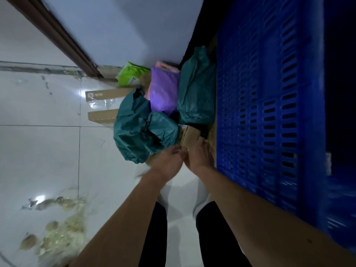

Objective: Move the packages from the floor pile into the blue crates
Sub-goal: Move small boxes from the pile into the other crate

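A pile of packages lies on the white tiled floor against the wall. It holds a large crumpled teal bag [140, 128], a second teal bag [196, 93], a purple bag [163, 91], a pink parcel [165, 65], a green bag [130, 75] and flat cardboard boxes [107, 94]. A small cardboard box [190, 134] sits at the near edge of the pile. My right hand [199, 153] rests on that box, fingers curled on its near side. My left hand [169, 160] is just beside it, fingers apart, under the large teal bag. The blue slatted crate [269, 112] stands close on the right.
A brown door frame [57, 33] and a pale wall [125, 26] stand behind the pile. Clear plastic wrapping with yellowish pieces [59, 228] lies on the floor at the lower left. My legs and white shoes [183, 197] are below the hands.
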